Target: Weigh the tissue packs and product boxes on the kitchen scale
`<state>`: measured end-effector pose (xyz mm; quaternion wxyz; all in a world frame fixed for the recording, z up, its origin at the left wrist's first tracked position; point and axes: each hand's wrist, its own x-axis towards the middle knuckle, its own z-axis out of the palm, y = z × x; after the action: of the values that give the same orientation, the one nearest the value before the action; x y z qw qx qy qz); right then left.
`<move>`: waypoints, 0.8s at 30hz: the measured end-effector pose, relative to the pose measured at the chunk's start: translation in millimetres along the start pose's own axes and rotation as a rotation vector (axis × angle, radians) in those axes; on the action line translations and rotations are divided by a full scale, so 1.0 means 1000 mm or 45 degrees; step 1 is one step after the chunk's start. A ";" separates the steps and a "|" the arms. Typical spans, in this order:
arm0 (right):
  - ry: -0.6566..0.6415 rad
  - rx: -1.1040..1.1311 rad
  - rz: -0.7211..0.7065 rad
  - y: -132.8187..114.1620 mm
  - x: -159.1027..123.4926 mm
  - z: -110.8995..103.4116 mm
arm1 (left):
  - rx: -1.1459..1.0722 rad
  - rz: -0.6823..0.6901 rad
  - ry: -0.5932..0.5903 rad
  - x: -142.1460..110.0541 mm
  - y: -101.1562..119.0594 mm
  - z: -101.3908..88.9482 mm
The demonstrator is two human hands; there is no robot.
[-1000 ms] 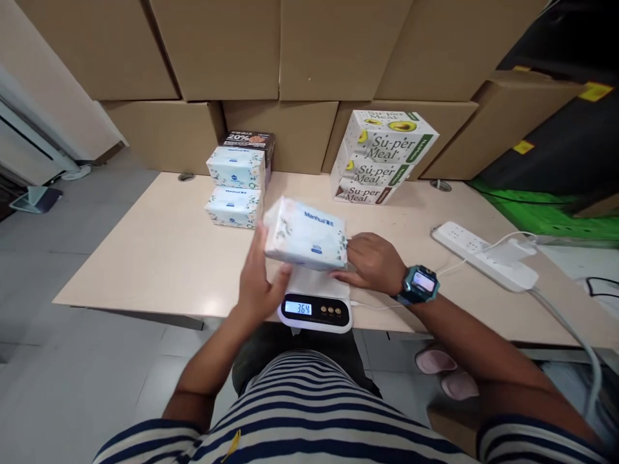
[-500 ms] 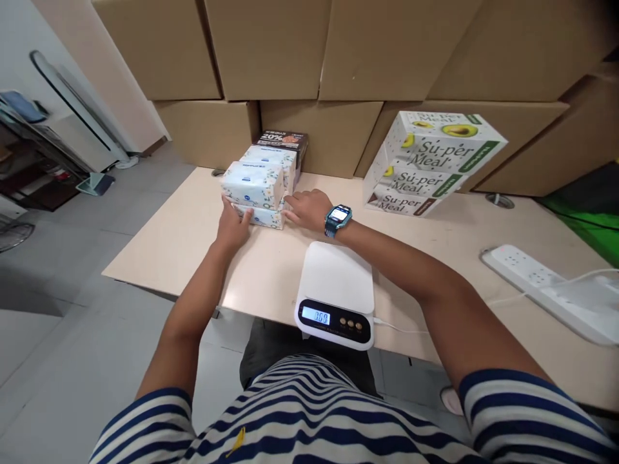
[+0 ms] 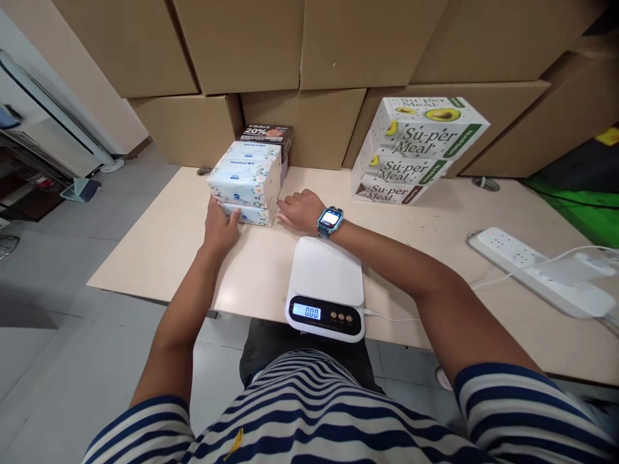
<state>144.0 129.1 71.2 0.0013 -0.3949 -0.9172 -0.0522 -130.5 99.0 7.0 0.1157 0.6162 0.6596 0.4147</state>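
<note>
A stack of two white floral tissue packs [image 3: 245,182] stands on the beige table [image 3: 169,238], with another stack of the same packs behind it. My left hand [image 3: 220,225] lies against the left side of the lower pack, fingers stretched out. My right hand [image 3: 298,209], a blue watch on its wrist, rests flat on the table at the stack's right side, fingertips touching the lower pack. Neither hand holds anything. A white kitchen scale [image 3: 326,283] sits at the table's near edge, its platform bare and its display reading 0.00.
A dark "20%" box [image 3: 271,134] stands behind the tissue packs. Three stacked "Su-per Meal" cartons [image 3: 416,151] stand at the back right. A white power strip [image 3: 512,254] with cables lies at the right. Large cardboard boxes [image 3: 300,45] wall off the table's back.
Both hands carried a tissue pack off the scale and set it on the left stack. The scale's reading dropped from 364 to 0.00. Since half a second ago the hands have hardly moved.
</note>
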 end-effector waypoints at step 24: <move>0.159 -0.018 0.324 0.004 -0.041 0.022 | 0.421 1.364 -0.787 -0.064 0.225 0.121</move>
<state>175.5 104.3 48.0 0.0625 -0.5042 -0.8574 -0.0825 124.4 66.6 63.4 -0.0192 0.9613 0.2516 0.1110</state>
